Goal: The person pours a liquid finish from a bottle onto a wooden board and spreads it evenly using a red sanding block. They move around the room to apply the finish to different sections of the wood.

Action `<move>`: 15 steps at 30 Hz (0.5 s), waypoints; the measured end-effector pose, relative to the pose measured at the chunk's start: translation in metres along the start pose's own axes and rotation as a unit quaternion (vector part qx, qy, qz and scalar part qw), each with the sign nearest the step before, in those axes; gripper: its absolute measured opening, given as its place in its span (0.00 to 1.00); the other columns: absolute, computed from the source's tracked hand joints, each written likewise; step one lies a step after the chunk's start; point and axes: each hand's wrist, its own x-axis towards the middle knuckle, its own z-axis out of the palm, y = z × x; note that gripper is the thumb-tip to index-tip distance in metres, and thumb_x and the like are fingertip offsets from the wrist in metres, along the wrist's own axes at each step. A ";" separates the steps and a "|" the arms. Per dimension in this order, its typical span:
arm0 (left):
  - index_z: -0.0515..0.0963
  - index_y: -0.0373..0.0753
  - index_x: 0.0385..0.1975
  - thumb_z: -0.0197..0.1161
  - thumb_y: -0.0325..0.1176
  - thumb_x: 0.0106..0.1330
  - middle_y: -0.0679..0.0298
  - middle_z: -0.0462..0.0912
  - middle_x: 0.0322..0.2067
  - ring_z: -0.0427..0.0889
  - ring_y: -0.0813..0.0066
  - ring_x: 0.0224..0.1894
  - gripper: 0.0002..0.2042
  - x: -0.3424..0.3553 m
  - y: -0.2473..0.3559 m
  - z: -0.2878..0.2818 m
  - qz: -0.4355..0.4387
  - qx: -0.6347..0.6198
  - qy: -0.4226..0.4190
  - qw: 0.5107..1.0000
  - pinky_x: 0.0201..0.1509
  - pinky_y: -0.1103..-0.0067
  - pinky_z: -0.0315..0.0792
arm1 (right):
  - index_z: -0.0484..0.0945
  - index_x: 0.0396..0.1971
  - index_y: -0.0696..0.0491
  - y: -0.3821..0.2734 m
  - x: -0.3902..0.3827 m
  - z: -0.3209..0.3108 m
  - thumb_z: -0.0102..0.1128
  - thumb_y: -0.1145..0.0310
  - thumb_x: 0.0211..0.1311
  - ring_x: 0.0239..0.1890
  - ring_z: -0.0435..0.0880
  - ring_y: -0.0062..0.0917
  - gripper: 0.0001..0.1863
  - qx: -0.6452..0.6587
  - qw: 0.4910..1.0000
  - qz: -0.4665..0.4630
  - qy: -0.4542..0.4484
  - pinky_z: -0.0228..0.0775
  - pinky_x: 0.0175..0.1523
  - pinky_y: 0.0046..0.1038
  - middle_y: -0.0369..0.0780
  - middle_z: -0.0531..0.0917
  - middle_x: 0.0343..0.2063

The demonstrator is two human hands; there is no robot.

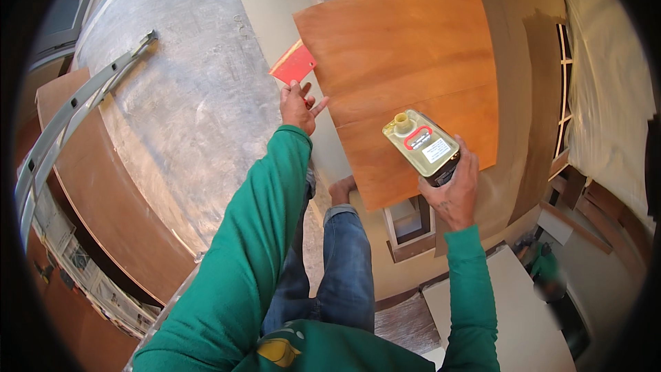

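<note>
Scuffed grey floor (pixel 186 69) fills the upper left beside a long metal rail (pixel 93 85), while translucent plastic sheeting (pixel 609 62) covers the far right. Near the centre lies an orange-brown wood panel (pixel 406 48). Fingers of the left hand (pixel 298 108) pinch a flat red spreader (pixel 295 65) just beside the panel's left edge. Fingers of the right hand (pixel 451 186) grasp the dark body of a rectangular metal can (pixel 423 145) over the panel; whether it touches the wood cannot be told.
</note>
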 end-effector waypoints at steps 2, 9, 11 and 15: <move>0.68 0.49 0.55 0.53 0.44 0.82 0.64 0.78 0.51 0.68 0.82 0.25 0.11 -0.002 -0.002 -0.001 0.024 0.006 0.007 1.000 0.49 0.62 0.85 | 0.66 0.70 0.56 0.002 0.003 -0.002 0.78 0.68 0.40 0.50 0.76 0.45 0.51 -0.009 1.000 0.006 -0.004 0.69 0.60 0.46 0.47 0.75 0.47; 0.72 0.49 0.47 0.58 0.47 0.80 0.72 0.75 0.37 0.68 0.84 0.24 0.10 -0.017 0.018 -0.046 0.065 0.083 0.104 0.989 0.33 0.76 0.76 | 0.66 0.71 0.54 -0.002 0.011 0.000 0.78 0.66 0.38 0.49 0.75 0.44 0.52 -0.032 0.999 0.009 -0.026 0.68 0.59 0.46 0.46 0.74 0.46; 0.73 0.49 0.45 0.59 0.47 0.79 0.72 0.75 0.36 0.69 0.84 0.24 0.10 -0.017 0.022 -0.061 0.072 0.098 0.104 0.987 0.31 0.78 0.75 | 0.66 0.71 0.54 -0.002 0.012 -0.001 0.78 0.66 0.39 0.50 0.75 0.44 0.52 -0.033 0.999 0.014 -0.032 0.68 0.59 0.46 0.46 0.74 0.46; 0.74 0.47 0.41 0.60 0.42 0.77 0.71 0.77 0.36 0.70 0.84 0.24 0.07 -0.031 0.029 -0.072 0.074 0.169 0.078 0.980 0.30 0.78 0.77 | 0.67 0.70 0.54 -0.001 0.010 0.000 0.79 0.66 0.38 0.50 0.75 0.44 0.52 -0.030 0.999 0.019 -0.037 0.68 0.59 0.46 0.46 0.74 0.46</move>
